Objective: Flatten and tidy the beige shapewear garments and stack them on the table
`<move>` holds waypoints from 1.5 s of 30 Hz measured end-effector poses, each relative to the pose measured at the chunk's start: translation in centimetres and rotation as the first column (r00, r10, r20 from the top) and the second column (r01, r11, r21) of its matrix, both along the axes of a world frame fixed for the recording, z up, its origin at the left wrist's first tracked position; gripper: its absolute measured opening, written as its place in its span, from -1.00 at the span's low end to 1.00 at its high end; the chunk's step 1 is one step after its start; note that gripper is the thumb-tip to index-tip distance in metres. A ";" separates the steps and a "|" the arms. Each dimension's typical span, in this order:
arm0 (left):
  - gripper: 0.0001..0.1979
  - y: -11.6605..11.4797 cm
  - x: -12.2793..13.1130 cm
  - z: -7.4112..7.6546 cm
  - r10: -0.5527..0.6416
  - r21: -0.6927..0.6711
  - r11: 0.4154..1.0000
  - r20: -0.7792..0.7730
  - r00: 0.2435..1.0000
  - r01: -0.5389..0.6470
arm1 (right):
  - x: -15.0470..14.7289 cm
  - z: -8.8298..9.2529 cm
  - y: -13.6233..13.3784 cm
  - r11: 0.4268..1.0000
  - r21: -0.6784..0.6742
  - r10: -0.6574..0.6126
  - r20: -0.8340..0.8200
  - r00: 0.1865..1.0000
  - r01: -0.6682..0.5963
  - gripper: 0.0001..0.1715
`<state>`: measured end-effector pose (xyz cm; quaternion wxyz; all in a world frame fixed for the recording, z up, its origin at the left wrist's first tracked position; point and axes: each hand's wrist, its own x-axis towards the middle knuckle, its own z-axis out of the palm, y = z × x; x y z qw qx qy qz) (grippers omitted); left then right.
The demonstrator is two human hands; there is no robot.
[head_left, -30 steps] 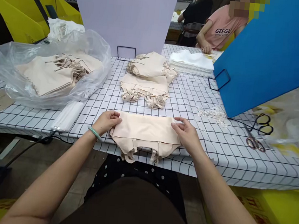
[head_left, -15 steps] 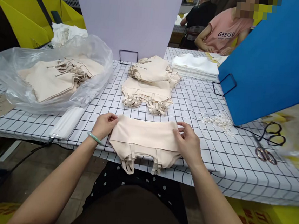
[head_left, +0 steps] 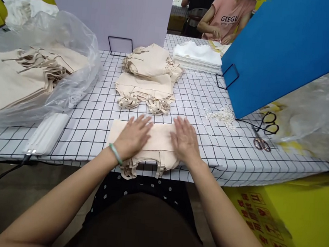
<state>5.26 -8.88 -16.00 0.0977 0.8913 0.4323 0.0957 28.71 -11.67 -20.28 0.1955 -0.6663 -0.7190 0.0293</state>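
A beige strapped camisole-like garment (head_left: 160, 136) lies flat at the table's front edge, its straps hanging toward me. On its left half rests my left hand (head_left: 134, 136), palm down with the fingers spread. My right hand (head_left: 184, 139) lies flat on the right half, fingers also stretched out. Neither hand grips the cloth. Just beyond, a stack of beige garments (head_left: 145, 83) with bunched straps sits on the checked tablecloth (head_left: 96, 105). Both palms hide parts of the garment under them.
At left a clear plastic bag (head_left: 92, 54) holds more beige garments, with a white power bank-like device (head_left: 45, 133) before it. White folded cloth (head_left: 198, 57), a blue board (head_left: 276, 52), small scraps (head_left: 221, 116) and scissors (head_left: 261, 142) are to the right. A co-worker (head_left: 227, 17) sits opposite.
Both hands have let go of the garment's upper corners and moved inward, now lying flat on it. The camera view has shifted, so the table's things appear farther left and higher.
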 end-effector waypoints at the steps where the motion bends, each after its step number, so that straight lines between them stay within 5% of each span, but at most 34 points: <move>1: -0.50 -0.1 1.1 -0.2 -0.085 -0.082 0.993 -0.051 0.995 0.080 | 0.0 0.1 0.1 0.994 -0.101 0.048 0.030 0.998 -0.045 -0.36; 4: -0.33 0.0 2.7 -1.1 -0.184 -0.239 0.959 -0.130 0.974 0.150 | 0.2 0.8 -0.3 0.970 -0.231 0.088 0.020 0.996 -0.081 -0.31; 9: -0.32 0.4 2.8 -1.3 -0.187 -0.248 0.955 -0.085 0.979 0.161 | -0.5 2.3 -7.4 0.991 0.118 0.091 -0.318 0.944 -0.056 -0.70; 14: -0.36 0.6 5.1 -1.3 -0.230 -0.217 0.954 -0.079 0.970 0.208 | -3.5 -1.2 -14.4 0.971 -0.235 -0.150 -0.708 0.690 -0.031 -0.79; 19: -0.35 0.5 6.6 -2.1 -0.186 -0.207 0.966 -0.150 0.971 0.153 | -5.0 -3.8 -13.9 0.945 -0.326 -0.253 -0.781 0.571 -0.028 -0.74; 25: -0.33 0.2 6.4 -1.9 -0.176 -0.208 0.969 -0.196 0.965 0.135 | -3.1 -0.2 -15.9 0.980 -0.151 -0.029 -0.748 0.663 -0.127 -0.83; 28: -0.32 0.3 6.4 -1.7 -0.178 -0.220 0.967 -0.210 0.961 0.131 | -2.1 1.2 -17.1 0.961 -0.149 0.026 -0.790 0.613 -0.234 -0.83; 32: -0.32 0.3 6.6 -1.9 -0.182 -0.237 0.963 -0.207 0.961 0.132 | -1.6 1.2 -17.7 0.877 -0.335 -0.119 -0.846 0.520 -0.345 -0.79; 36: -0.31 0.4 7.1 -1.7 -0.185 -0.271 0.954 -0.202 0.962 0.127 | -1.6 -0.8 -18.4 0.820 -0.442 -0.264 -0.856 0.444 -0.364 -0.64; 40: -0.37 1.9 5.3 0.0 -0.215 -0.375 0.907 -0.023 0.976 0.191 | -1.9 -1.9 -18.8 0.901 -0.417 -0.345 -0.858 0.380 -0.123 -0.49; 43: -0.56 2.8 1.3 1.6 -0.109 -0.247 0.950 0.317 0.942 0.193 | -2.8 -1.0 -18.0 0.943 -0.302 -0.330 -0.799 0.502 0.138 -0.60; 45: -0.71 2.3 -1.9 2.1 -0.034 -0.112 0.989 0.484 0.874 0.100 | -4.1 0.0 -16.9 0.965 -0.224 -0.260 -0.767 0.586 0.134 -0.72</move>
